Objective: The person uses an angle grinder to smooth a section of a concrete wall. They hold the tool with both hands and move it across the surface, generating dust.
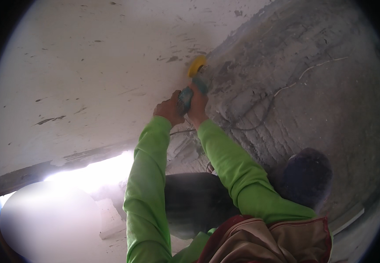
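The teal power tool point(184, 100) sits in the middle of the scene, held out at the far end of both arms, its yellow disc point(197, 65) pointing away beside the seam between the pale wall point(89, 74) on the left and the rough grey floor point(295, 109) on the right. The left hand point(169, 108) closes around the tool's left side and the right hand point(197, 104) grips its right side, just behind the head. The fingers of both look wrapped around the casing rather than spread, though haze hides each separate finger.

The step looks like working the disc along that seam. To do it well, a firm 2-handed hold seems right, with the fingers well behind the disc and light, even pressure. Whether the disc touches the wall, I cannot tell. A shallow, constant angle should help avoid gouges; slow passes along the edge would likely cut more cleanly than 1 hard push.

The cord point(267, 115) curves across the floor to the right and passes near the right wrist, so it is best led away from the disc. The bare hands would be safer in gloves, since the disc could kick.
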The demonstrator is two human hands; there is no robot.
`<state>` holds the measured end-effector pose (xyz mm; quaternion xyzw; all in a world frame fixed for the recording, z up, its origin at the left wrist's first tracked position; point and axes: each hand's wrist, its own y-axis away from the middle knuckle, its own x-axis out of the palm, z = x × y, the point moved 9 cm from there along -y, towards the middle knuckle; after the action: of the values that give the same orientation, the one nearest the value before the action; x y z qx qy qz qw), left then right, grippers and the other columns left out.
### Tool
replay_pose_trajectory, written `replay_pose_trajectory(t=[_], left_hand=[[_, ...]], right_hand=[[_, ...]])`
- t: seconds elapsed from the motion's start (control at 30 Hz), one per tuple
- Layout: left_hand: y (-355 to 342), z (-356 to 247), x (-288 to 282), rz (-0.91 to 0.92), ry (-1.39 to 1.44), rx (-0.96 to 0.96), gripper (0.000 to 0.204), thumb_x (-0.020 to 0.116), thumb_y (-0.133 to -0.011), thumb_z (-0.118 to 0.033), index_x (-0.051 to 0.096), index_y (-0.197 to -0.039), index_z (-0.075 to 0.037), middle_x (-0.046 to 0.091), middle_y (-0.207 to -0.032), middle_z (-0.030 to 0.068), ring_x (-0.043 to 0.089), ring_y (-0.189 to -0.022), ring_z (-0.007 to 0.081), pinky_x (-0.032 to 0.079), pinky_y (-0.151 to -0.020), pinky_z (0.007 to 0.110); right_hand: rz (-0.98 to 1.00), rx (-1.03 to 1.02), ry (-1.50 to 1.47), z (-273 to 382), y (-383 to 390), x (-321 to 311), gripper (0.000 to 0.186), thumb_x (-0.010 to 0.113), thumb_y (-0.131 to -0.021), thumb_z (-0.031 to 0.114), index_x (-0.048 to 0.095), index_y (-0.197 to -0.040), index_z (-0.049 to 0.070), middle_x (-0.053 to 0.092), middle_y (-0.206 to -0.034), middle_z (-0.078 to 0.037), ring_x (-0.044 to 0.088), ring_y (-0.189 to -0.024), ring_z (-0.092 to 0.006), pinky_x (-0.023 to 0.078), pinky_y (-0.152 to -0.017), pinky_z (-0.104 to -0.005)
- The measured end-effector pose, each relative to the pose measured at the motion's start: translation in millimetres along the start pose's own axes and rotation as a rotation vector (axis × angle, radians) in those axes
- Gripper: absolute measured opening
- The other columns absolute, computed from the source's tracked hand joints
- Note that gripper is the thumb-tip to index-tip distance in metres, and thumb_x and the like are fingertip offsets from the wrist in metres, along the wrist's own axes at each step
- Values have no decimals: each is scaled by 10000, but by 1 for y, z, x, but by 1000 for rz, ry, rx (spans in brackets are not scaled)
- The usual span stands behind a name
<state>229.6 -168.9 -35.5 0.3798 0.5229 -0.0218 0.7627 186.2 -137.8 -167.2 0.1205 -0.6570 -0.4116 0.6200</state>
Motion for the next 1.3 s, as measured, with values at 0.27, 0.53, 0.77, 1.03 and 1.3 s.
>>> replay_pose_trajectory(t=[0.27, 0.53, 0.77, 1.03, 1.3], left_hand=[[1, 24, 13, 93, -32, -81, 1000, 786, -556, -244, 292, -1426, -221, 685, -997, 202, 656, -943, 395, 537, -859, 461], [9, 44, 11, 88, -10, -32, 986, 792, -553, -220, 315, -1416, -238, 685, -1012, 194, 650, -959, 397, 535, -863, 464], [-9, 26, 3, 53, -12, -5, 966, 788, -560, -209, 318, -1403, -221, 685, -985, 191, 649, -941, 398, 529, -846, 476], [-23, 10, -6, 33, -39, 18, 988, 791, -562, -211, 308, -1423, -230, 685, -985, 197, 651, -940, 397, 530, -846, 473], [-27, 3, -3, 77, -77, -10, 983, 796, -567, -229, 308, -1421, -209, 684, -1003, 201, 657, -946, 385, 531, -854, 466]], right_hand=[[-75, 123, -14, -25, 5, -6, 366, 745, -756, 187, 597, -1047, 22, 575, -933, -51, 564, -830, -187, 457, -739, -340], [-97, 115, -40, -52, 14, -3, 427, 771, -730, 204, 588, -1067, 18, 576, -953, -51, 567, -850, -187, 462, -768, -342], [-118, 59, -30, -25, -1, 0, 380, 761, -734, 193, 599, -1033, 22, 577, -942, -52, 570, -839, -184, 458, -751, -344], [-77, 45, -78, -7, -15, 4, 333, 744, -755, 191, 608, -1002, 15, 581, -925, -57, 577, -825, -181, 468, -724, -345], [-113, 125, -126, -8, -18, 1, 327, 727, -772, 196, 604, -1020, 21, 573, -915, -50, 577, -810, -187, 478, -720, -349]])
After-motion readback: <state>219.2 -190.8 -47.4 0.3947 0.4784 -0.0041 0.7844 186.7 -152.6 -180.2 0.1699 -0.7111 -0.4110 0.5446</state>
